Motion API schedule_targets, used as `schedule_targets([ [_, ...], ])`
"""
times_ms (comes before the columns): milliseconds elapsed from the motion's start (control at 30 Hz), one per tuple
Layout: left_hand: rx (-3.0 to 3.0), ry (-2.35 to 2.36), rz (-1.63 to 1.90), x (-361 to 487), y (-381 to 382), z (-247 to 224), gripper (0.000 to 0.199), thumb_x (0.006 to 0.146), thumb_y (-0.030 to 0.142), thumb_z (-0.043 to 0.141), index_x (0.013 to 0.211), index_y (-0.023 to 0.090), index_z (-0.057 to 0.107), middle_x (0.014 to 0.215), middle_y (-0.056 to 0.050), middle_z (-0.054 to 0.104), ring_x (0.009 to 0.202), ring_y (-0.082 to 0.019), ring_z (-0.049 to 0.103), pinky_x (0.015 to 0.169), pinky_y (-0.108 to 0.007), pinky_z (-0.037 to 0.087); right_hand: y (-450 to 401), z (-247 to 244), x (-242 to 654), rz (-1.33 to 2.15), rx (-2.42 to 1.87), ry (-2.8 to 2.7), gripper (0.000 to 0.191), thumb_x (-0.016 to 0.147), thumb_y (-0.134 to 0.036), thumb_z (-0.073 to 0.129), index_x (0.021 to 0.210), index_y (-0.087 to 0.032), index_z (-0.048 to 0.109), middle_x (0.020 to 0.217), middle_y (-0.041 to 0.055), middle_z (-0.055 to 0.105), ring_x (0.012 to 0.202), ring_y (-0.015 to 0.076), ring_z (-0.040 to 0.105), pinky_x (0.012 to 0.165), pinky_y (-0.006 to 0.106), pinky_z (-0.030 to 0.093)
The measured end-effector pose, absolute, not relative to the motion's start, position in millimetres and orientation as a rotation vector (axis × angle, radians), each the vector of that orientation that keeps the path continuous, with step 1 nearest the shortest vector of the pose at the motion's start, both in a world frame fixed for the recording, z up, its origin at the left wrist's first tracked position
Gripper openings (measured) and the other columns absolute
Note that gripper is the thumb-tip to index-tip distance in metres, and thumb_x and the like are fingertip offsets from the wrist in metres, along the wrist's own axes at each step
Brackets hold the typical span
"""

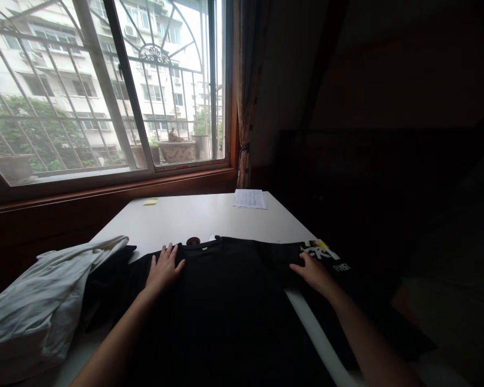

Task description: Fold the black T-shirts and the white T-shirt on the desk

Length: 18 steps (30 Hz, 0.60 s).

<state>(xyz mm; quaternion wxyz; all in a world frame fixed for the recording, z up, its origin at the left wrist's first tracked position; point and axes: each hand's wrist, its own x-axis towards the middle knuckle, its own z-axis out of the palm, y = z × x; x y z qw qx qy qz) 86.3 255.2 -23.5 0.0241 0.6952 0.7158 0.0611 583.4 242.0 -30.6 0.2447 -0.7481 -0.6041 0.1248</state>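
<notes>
The black T-shirt (213,306) lies on the white bench (185,215), its long axis running near to far, its far collar (204,248) closer to the left hand (165,269), spread open on the cloth, than to the right hand (313,273), curled at the right sleeve (278,259), grip unclear.

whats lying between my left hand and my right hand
The black shirt lies there, spread on the white table, its neckline nearer your left hand than your right hand, in the head view.
</notes>
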Motion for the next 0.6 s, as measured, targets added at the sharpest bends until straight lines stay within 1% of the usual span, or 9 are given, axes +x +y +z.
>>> schedule_targets([
  [100, 2.236, 2.166, 0.235, 98.0, 254.9, -15.8, 0.066, 0.099, 0.044, 0.041, 0.158, 0.019, 0.026, 0.167, -0.01, 0.014, 0.154, -0.032, 0.005, 0.119, -0.061, 0.016, 241.3, -27.5, 582.5, 0.46, -1.914, -1.584, 0.032, 0.078, -0.043, 0.058, 0.104, -0.025, 0.058, 0.109, 0.0106, 0.071, 0.1, 0.0292, 0.068, 0.086, 0.04, 0.052],
  [167, 2.4, 2.042, 0.291, 119.1, 251.8, -10.1, 0.063, 0.097, 0.038, 0.045, 0.156, 0.02, 0.031, 0.167, -0.008, 0.015, 0.154, -0.031, 0.005, 0.121, -0.059, 0.014, 241.1, -25.9, 581.0, 0.492, -1.835, -1.522, 0.035, 0.078, -0.044, 0.057, 0.107, -0.025, 0.056, 0.112, 0.0113, 0.069, 0.104, 0.0294, 0.067, 0.091, 0.041, 0.051],
  [233, 2.567, 1.808, 0.357, 150.7, 245.8, -5.1, 0.057, 0.097, 0.034, 0.045, 0.153, 0.023, 0.039, 0.166, -0.007, 0.021, 0.154, -0.03, 0.009, 0.122, -0.058, 0.014, 240.5, -24.5, 577.1, 0.519, -1.783, -1.45, 0.04, 0.079, -0.044, 0.056, 0.113, -0.024, 0.055, 0.116, 0.0126, 0.068, 0.108, 0.0297, 0.065, 0.096, 0.042, 0.05],
  [267, 2.636, 1.658, 0.374, 169.0, 242.0, -3.3, 0.056, 0.096, 0.032, 0.046, 0.151, 0.023, 0.041, 0.165, -0.007, 0.025, 0.154, -0.03, 0.011, 0.122, -0.058, 0.016, 240.1, -23.8, 574.3, 0.525, -1.762, -1.426, 0.043, 0.079, -0.044, 0.056, 0.117, -0.023, 0.054, 0.119, 0.013, 0.067, 0.111, 0.0298, 0.064, 0.098, 0.043, 0.05],
  [333, 2.747, 1.333, 0.371, 206.6, 233.8, -1.3, 0.057, 0.095, 0.034, 0.051, 0.151, 0.025, 0.042, 0.163, -0.007, 0.029, 0.153, -0.03, 0.015, 0.121, -0.058, 0.02, 238.5, -22.4, 567.1, 0.52, -1.72, -1.411, 0.048, 0.081, -0.044, 0.055, 0.124, -0.023, 0.054, 0.123, 0.0131, 0.066, 0.115, 0.0302, 0.062, 0.101, 0.045, 0.048],
  [400, 2.81, 1.094, 0.38, 239.9, 226.5, -2.3, 0.057, 0.096, 0.037, 0.053, 0.15, 0.028, 0.042, 0.161, -0.007, 0.034, 0.152, -0.03, 0.017, 0.12, -0.06, 0.02, 236.2, -21.0, 559.0, 0.497, -1.654, -1.428, 0.052, 0.083, -0.043, 0.055, 0.13, -0.024, 0.054, 0.129, 0.0123, 0.064, 0.121, 0.0305, 0.06, 0.105, 0.048, 0.046],
  [500, 2.829, 0.966, 0.385, 273.2, 221.0, -9.0, 0.055, 0.097, 0.043, 0.052, 0.15, 0.028, 0.042, 0.16, -0.007, 0.036, 0.152, -0.031, 0.019, 0.12, -0.062, 0.02, 232.1, -18.3, 547.1, 0.433, -1.498, -1.495, 0.053, 0.087, -0.044, 0.056, 0.136, -0.025, 0.054, 0.138, 0.0099, 0.06, 0.131, 0.0292, 0.053, 0.112, 0.048, 0.041],
  [600, 2.818, 0.949, 0.372, 286.0, 221.7, -17.8, 0.052, 0.098, 0.045, 0.049, 0.148, 0.029, 0.044, 0.16, -0.006, 0.038, 0.151, -0.031, 0.023, 0.118, -0.064, 0.022, 227.1, -13.7, 536.5, 0.378, -1.375, -1.573, 0.05, 0.09, -0.045, 0.056, 0.136, -0.025, 0.058, 0.14, 0.0096, 0.059, 0.133, 0.0288, 0.051, 0.114, 0.048, 0.039],
])
